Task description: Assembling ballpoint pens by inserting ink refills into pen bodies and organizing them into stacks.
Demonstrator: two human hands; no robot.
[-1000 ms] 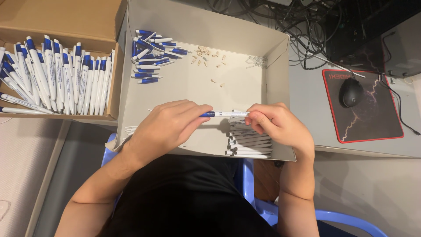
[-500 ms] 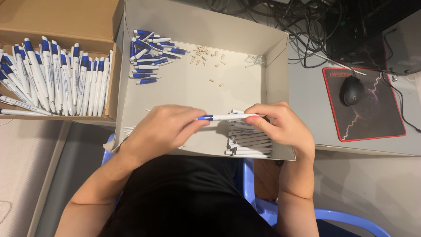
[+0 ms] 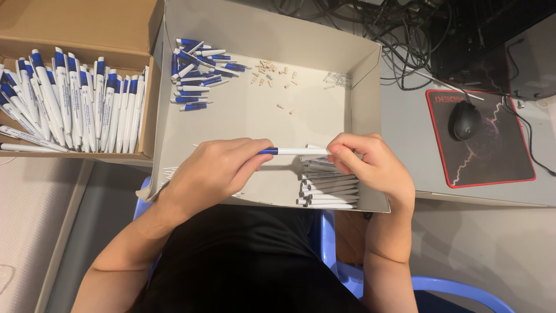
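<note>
My left hand [image 3: 211, 174] and my right hand [image 3: 370, 165] hold one white pen with a blue end [image 3: 292, 151] level between them, over the near part of a large open cardboard box [image 3: 359, 64]. The left fingers pinch the blue end; the right fingers pinch the white barrel. Under my right hand lies a stack of white pen barrels [image 3: 327, 188]. At the box's far left is a heap of blue-and-white pen parts [image 3: 197, 72]. Small pale bits [image 3: 272, 72] lie scattered at the far middle.
A second cardboard box [image 3: 87, 23] on the left holds several finished white-and-blue pens [image 3: 69, 104] in a row. To the right, a black mouse [image 3: 464, 120] sits on a red-edged black mat [image 3: 509, 174]. Cables [image 3: 405, 35] run behind. A blue chair [image 3: 440, 284] is under me.
The pen stays held between both hands; the hands have shifted only slightly and the view moved a little.
</note>
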